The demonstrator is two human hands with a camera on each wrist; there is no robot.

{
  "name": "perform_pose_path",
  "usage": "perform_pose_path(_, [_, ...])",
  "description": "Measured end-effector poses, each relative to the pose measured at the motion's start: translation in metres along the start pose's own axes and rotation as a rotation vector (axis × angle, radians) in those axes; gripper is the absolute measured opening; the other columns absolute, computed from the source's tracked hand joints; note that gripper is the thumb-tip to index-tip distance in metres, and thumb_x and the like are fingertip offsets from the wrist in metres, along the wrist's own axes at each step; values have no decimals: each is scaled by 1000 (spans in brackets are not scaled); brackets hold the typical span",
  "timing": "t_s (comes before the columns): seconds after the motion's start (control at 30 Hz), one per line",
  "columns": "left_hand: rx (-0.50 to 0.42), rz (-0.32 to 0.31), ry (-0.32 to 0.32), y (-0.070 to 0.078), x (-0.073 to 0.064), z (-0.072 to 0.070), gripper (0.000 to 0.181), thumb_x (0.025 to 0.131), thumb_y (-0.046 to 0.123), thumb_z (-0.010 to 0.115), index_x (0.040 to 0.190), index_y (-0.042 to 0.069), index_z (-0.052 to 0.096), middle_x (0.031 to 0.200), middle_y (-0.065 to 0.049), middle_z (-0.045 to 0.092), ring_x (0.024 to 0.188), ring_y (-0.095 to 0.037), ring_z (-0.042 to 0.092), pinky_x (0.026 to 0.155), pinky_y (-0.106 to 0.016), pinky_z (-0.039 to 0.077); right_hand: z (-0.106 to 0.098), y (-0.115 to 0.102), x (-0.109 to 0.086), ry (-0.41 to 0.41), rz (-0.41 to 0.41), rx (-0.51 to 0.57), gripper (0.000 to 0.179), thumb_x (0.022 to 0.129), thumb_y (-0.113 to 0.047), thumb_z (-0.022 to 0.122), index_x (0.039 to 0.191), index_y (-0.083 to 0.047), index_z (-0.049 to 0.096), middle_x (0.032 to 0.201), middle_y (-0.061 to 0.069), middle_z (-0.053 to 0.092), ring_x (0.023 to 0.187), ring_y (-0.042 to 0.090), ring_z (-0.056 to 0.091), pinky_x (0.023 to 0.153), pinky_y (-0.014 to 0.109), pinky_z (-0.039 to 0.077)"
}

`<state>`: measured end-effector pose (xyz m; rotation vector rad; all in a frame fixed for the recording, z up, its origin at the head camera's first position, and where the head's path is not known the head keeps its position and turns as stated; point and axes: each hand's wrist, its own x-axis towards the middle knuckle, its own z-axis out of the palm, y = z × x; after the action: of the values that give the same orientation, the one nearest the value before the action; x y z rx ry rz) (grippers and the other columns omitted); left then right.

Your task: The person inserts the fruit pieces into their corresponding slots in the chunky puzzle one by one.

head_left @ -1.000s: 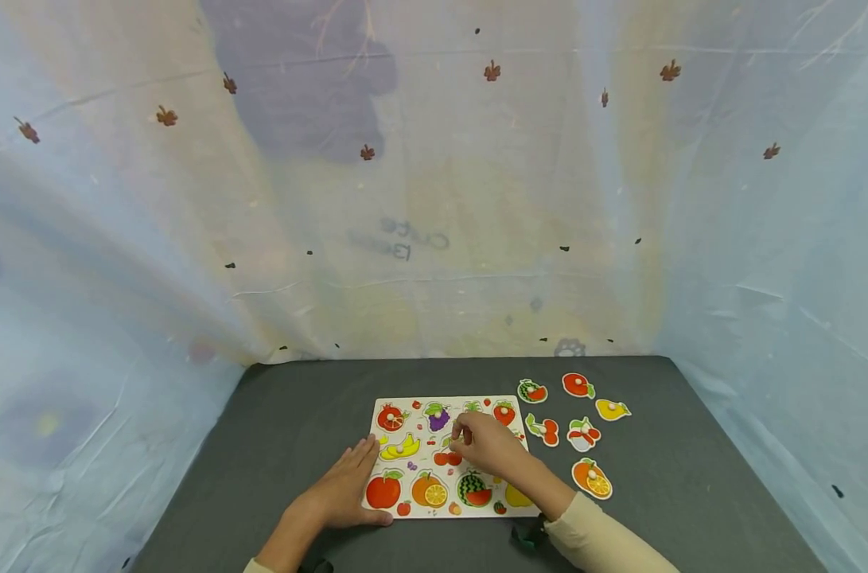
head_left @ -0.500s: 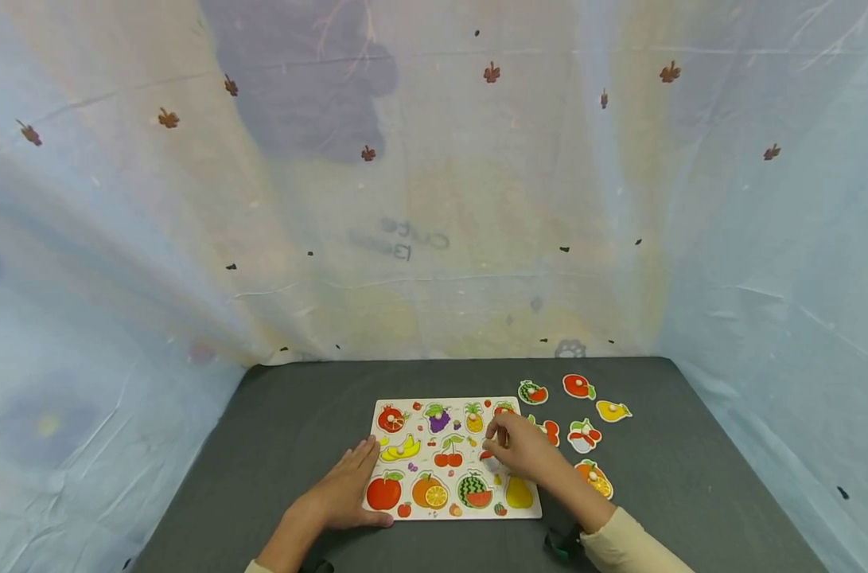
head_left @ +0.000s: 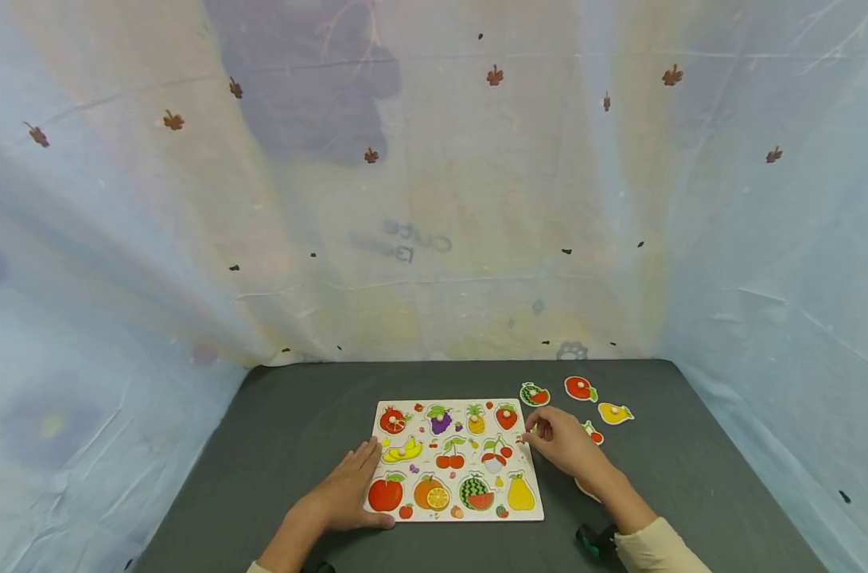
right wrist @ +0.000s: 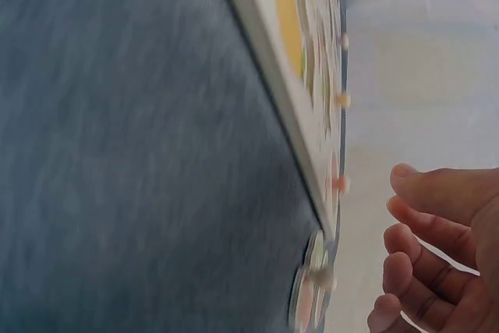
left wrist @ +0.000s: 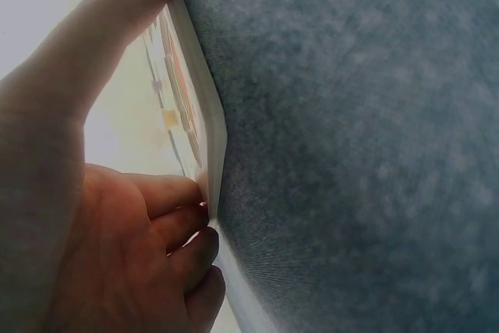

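In the lower middle of the head view, a white fruit puzzle board (head_left: 474, 461) lies flat on the dark gray desk (head_left: 297, 430). The left hand (head_left: 344, 489) rests along the board's left edge, with its thumb at the near left corner; its grip is wide, and the left wrist view shows the fingers against the rim. The right hand (head_left: 561, 439) is just beyond the board's right edge. Its grip is narrow, thumb and forefinger close together; in the right wrist view it appears to hold nothing, though that picture is somewhat blurred.

To the right of the board, at the lower right of the frame, are loose pieces: a watermelon piece (head_left: 535, 394), a red fruit piece (head_left: 580, 388) and a yellow pear piece (head_left: 616, 413). Another piece (head_left: 593, 432) is partly covered by the right hand, and a sliver of one more (head_left: 587, 492) shows below the forearm. Along the top row of the board sit a pomegranate (head_left: 393, 419), grapes (head_left: 439, 419), a pineapple (head_left: 475, 419) and a strawberry (head_left: 506, 417). A pale sheet (head_left: 434, 199) with leaf shapes fills the upper frame.
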<state>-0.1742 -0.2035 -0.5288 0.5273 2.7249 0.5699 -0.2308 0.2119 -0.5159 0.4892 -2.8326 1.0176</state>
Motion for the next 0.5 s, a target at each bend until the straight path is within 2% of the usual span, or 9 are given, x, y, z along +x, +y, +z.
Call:
perform_pose_path(0.13, [5, 0, -2, 1, 0, 0, 126, 79, 58, 91, 165, -8, 27, 175, -24, 23, 162, -42, 23, 131, -61, 20, -8, 11, -3, 3, 15, -5, 14, 94, -9, 83, 103, -8, 72, 84, -4, 56, 73, 11, 49, 64, 26, 46])
perform_pose_path(0.33, [-3, -1, -9, 1, 0, 0, 125, 80, 57, 91, 165, -8, 27, 175, -24, 23, 162, -42, 23, 131, -62, 20, -13, 28, -5, 9, 57, -38, 14, 94, -13, 85, 100, -12, 72, 83, -5, 57, 71, 11, 49, 61, 25, 46])
perform_pose_path(0.5, [-11, -3, -8, 2, -1, -2, 125, 79, 56, 91, 165, -8, 27, 175, -24, 23, 162, -43, 23, 131, -62, 19, -17, 42, -5, -20, 76, -29, 12, 95, -11, 83, 102, -11, 74, 84, -3, 58, 70, 14, 50, 60, 26, 45])
